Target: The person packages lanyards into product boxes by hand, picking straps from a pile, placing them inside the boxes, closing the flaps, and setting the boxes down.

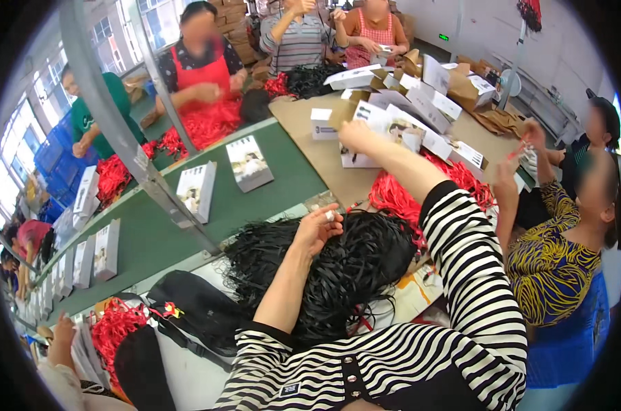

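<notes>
My right arm reaches forward across the table, and my right hand (357, 137) has its fingers closed at the edge of a white printed box (358, 159) beside the box pile. Over the near heap of thin black straps (338, 270), my left hand (316, 230) is turned partly palm up. Its fingers are loosely bent and apart, with a small white wrap or piece at one fingertip; no larger thing shows in it. Just past the black heap lies a bundle of red straps (396, 198).
A green conveyor belt (283, 164) runs on the left, carrying white boxes (249, 163) under a slanting metal post (135, 154). Open boxes (427, 103) pile up on brown cardboard (300, 123). A black bag (197, 308) lies at the near left. Several co-workers sit or stand around.
</notes>
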Tool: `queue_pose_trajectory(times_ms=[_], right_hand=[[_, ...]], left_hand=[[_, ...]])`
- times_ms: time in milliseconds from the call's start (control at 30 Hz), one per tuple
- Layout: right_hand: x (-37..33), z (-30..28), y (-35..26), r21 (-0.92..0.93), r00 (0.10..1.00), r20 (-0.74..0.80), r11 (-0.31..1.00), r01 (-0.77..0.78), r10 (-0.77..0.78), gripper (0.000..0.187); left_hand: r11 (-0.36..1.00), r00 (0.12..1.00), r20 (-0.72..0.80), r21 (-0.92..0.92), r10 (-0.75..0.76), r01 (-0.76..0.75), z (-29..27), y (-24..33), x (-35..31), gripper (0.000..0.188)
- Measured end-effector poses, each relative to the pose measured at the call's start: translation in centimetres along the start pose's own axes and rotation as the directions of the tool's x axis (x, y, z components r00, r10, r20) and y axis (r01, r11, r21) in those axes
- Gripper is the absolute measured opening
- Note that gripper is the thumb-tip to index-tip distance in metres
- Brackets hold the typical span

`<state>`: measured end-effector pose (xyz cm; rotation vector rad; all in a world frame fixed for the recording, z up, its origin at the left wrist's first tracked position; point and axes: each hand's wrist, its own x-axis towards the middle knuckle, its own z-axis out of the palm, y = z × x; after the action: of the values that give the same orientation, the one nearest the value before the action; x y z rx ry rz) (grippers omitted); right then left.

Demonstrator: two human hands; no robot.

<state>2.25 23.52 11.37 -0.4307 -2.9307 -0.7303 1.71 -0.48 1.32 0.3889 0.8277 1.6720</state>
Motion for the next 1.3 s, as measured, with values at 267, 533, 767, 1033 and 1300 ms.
queue_pose_trajectory(times_ms=[267,533,767,1033,1300], right_hand=[[-2.8,-15.4,-0.5,0.353,0.964,-0.201,0.931,-0.094,0.173,0.021],[-5.5,-16.7,-2.6,0.588,0.903,-0.144,0.769,-0.251,0.405,0.02],[-5.9,-15.1,-1.0,0.753,0.899,0.109,0.555,-0.353,0.424,0.022],[-3.3,-20.6,5.4,0.68,0.968,-0.15,0.731,-0.046,0.2,0.024],[-3.4,-21.2,6.8,0.905,0.894,0.182,0.285,-0.315,0.409,0.004]], left_hand=[[0.871,0.89,-0.113,0.29,0.443,-0.396,-0.1,0.3,0.5,0.069],[0.875,0.886,0.102,0.144,0.452,-0.463,3.0,1.4,-1.5,0.077],[0.793,0.806,-0.079,0.258,0.586,-0.552,4.1,0.9,-1.9,0.067],[0.96,0.959,-0.047,-0.015,0.278,-0.279,1.6,1.0,-0.6,0.052],[0.951,0.976,0.017,-0.231,0.216,-0.206,-0.4,0.2,0.0,0.036]])
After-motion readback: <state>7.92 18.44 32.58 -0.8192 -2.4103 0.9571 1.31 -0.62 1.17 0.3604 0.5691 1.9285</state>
